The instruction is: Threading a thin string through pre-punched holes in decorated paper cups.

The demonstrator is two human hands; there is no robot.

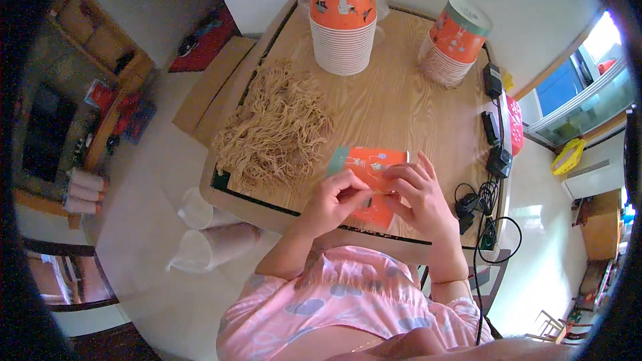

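Note:
At the near edge of the wooden table, an orange and teal paper bucket [364, 160] with cartoon pictures lies on its side. My left hand [334, 199] is over its left part, thumb and fingertips pinched together. From the other side, my right hand [421, 195] meets it, with thumb and forefinger pinched near the bucket's middle and the other fingers raised. Whatever is between the fingertips is too small to make out. Left of the bucket lies a big loose heap of tan cords [274, 130].
A tall stack of upturned paper buckets [343, 20] stands at the back of the table [388, 107], with a shorter stack [457, 40] to its right. Black adapters [498, 160] and tangled cables [487, 200] line the right edge. Wrapped white stacks [217, 244] lie on the floor at left.

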